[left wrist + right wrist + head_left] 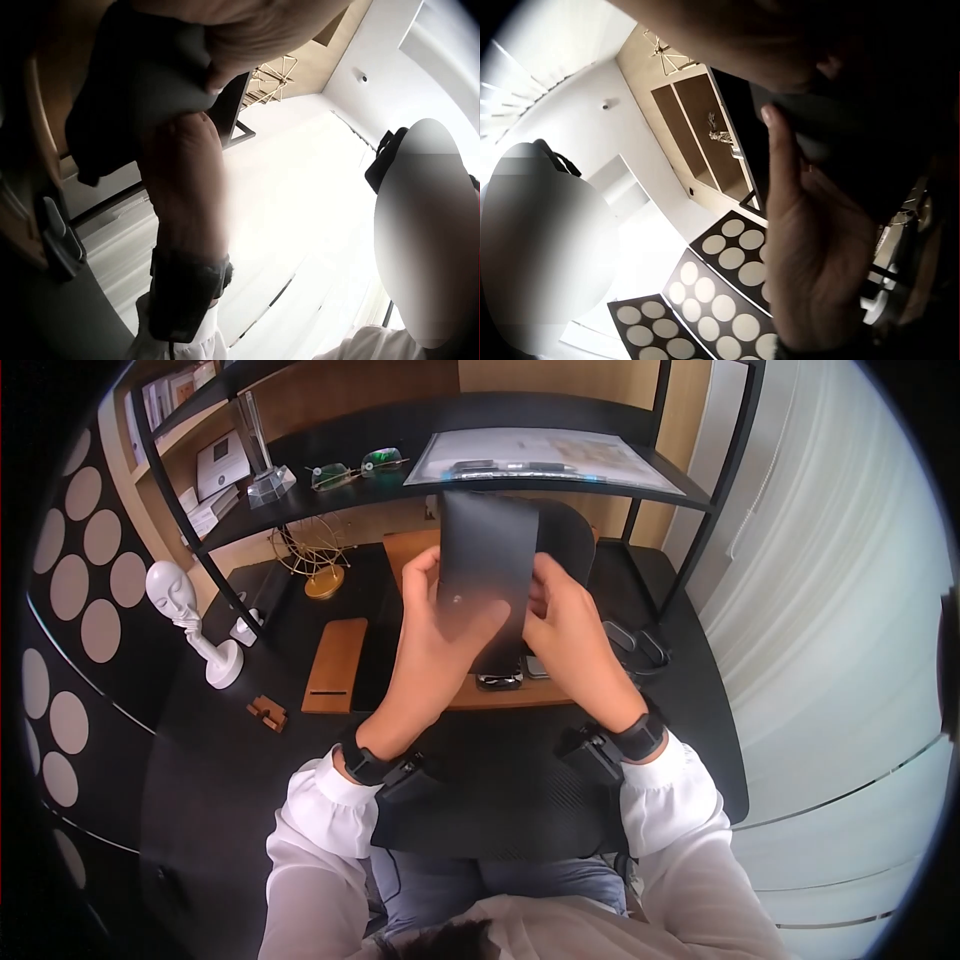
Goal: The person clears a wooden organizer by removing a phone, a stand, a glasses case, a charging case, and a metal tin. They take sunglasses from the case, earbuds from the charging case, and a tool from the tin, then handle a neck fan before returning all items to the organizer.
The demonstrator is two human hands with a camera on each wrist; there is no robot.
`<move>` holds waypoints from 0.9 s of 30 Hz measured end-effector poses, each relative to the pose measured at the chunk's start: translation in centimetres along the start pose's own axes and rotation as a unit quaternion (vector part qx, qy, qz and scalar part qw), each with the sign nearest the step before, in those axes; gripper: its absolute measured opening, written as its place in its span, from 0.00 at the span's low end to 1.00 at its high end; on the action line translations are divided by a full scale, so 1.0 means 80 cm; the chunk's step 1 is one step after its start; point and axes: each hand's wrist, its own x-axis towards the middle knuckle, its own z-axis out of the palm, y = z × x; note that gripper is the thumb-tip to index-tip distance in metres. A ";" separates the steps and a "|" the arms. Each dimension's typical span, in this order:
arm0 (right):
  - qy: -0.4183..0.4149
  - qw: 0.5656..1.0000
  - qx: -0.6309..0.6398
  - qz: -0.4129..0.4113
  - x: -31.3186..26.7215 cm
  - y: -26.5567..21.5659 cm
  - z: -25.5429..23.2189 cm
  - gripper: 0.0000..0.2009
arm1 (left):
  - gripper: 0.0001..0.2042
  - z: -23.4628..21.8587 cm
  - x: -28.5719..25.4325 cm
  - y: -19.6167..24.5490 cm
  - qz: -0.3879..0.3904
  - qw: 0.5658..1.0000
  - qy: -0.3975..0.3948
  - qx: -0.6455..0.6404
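A dark, flat, case-like object [488, 550] with a small round stud is held up above the desk in the head view. My left hand [436, 635] grips its left side, thumb lying across the front face. On its right edge, my right hand [572, 630] holds it with bent fingers. The left wrist view shows the dark object [161, 71] between both hands, the right hand [187, 180] beneath it. In the right wrist view the left hand [802, 232] has its thumb against the object; its far side is in shadow.
A brown leather piece [336, 665], a small brown wooden item [267, 713] and a white figurine [215, 650] stand left on the black desk [230, 760]. Above, a shelf [330, 510] bears glasses [355, 468] and a clear pouch with pens [545, 455]. A gold wire ornament [323, 580] is behind.
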 end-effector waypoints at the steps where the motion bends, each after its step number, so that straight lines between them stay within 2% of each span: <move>1: -0.007 0.999 -0.040 -0.017 -0.001 -0.010 -0.002 0.10 | 0.29 0.001 -0.001 0.000 0.020 1.000 -0.001 0.015; 3: -0.022 0.991 -0.120 -0.051 -0.003 -0.023 -0.006 0.06 | 0.27 -0.005 0.000 0.001 -0.008 0.999 -0.029 0.013; 6: -0.037 0.982 -0.160 -0.094 -0.005 -0.018 -0.009 0.03 | 0.27 -0.011 0.003 0.006 -0.037 0.998 -0.045 -0.034; 9: -0.124 0.980 -0.151 -0.025 -0.001 -0.035 -0.019 0.06 | 0.27 -0.013 0.008 0.008 -0.033 0.998 -0.021 -0.058; 11: -0.110 0.993 -0.044 0.027 -0.005 -0.042 -0.017 0.09 | 0.25 -0.023 0.015 0.008 -0.038 0.998 -0.007 -0.047; 12: -0.092 0.995 -0.002 0.027 -0.006 -0.043 -0.015 0.10 | 0.23 -0.025 0.018 0.008 -0.024 0.997 0.010 -0.067; 13: -0.074 0.996 0.041 0.025 -0.006 -0.045 -0.013 0.11 | 0.23 -0.027 0.020 0.011 -0.038 0.995 0.018 -0.089; 15: -0.017 0.994 0.107 -0.032 -0.005 -0.046 -0.010 0.13 | 0.22 -0.030 0.023 0.023 -0.067 0.989 0.035 -0.130; 17: 0.115 0.991 0.044 -0.060 -0.005 -0.060 -0.015 0.12 | 0.23 -0.030 0.023 0.028 -0.056 0.990 0.044 -0.123; 19: 0.185 0.954 -0.097 -0.214 0.006 -0.047 -0.026 0.11 | 0.23 -0.030 0.021 0.036 -0.058 0.990 0.042 -0.123; 20: 0.162 0.965 -0.116 -0.173 0.003 -0.052 -0.028 0.13 | 0.23 -0.030 0.019 0.039 -0.055 0.991 0.037 -0.114; 23: 0.070 0.946 -0.232 -0.216 0.006 -0.037 -0.017 0.17 | 0.25 -0.024 0.013 0.038 -0.045 0.993 0.027 -0.107; 24: 0.026 0.963 -0.190 -0.191 0.003 -0.031 -0.010 0.24 | 0.25 -0.022 0.009 0.032 -0.039 0.992 0.025 -0.116; 27: 0.043 0.928 -0.282 -0.241 -0.002 -0.033 0.004 0.27 | 0.26 -0.018 0.005 0.027 -0.034 0.992 0.020 -0.121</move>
